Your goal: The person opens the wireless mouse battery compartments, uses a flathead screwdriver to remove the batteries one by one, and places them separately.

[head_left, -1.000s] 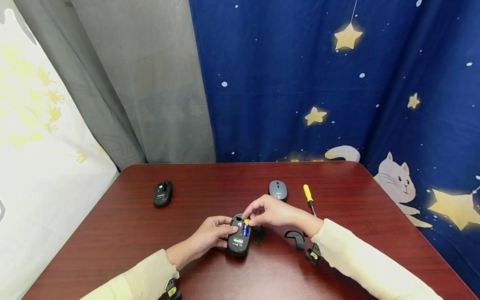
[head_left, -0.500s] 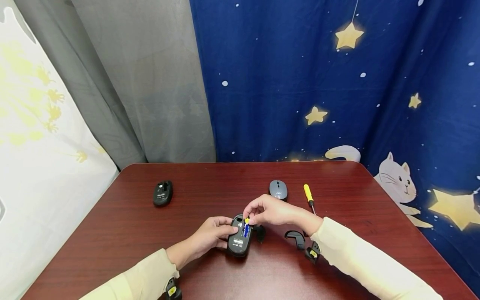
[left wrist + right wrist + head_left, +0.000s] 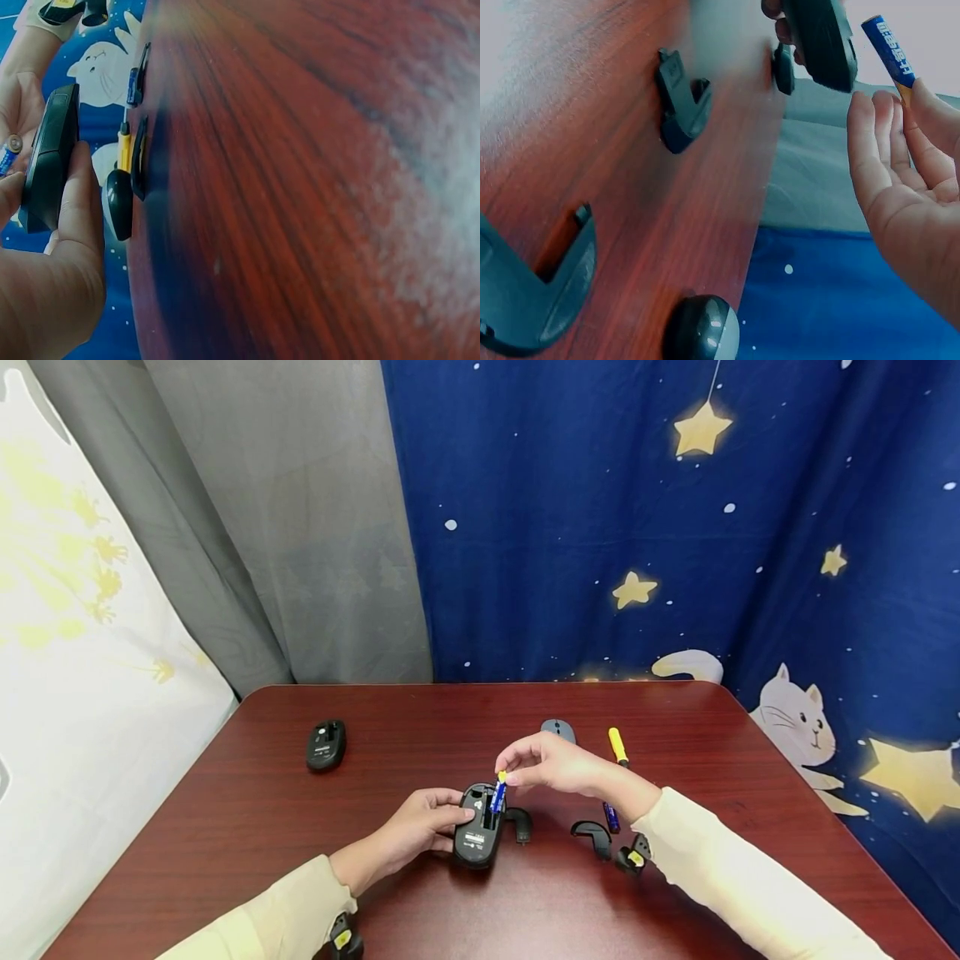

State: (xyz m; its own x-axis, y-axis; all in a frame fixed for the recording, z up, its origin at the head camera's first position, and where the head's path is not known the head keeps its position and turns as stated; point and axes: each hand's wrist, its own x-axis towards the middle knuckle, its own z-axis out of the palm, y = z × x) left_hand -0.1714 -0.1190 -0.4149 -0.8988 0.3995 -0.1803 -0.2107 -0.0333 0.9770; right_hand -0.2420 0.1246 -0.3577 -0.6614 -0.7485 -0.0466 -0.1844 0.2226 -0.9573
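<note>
No text could be read with certainty. White characters ran along the slim blue-and-yellow cylindrical battery (image 3: 890, 54), their wording unclear. White print marked the underside of the oval black plastic mouse (image 3: 476, 828) at near centre and the second upturned oval black mouse (image 3: 325, 750) at far left, too small to make out.

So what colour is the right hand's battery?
The battery is blue with a yellow end, clearest in the right wrist view.

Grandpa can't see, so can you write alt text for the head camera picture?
A person's left hand holds a black mouse underside up, while the right hand pinches a blue-and-yellow battery by its open slot. Two black covers lie nearby on the reddish-brown table.
</note>
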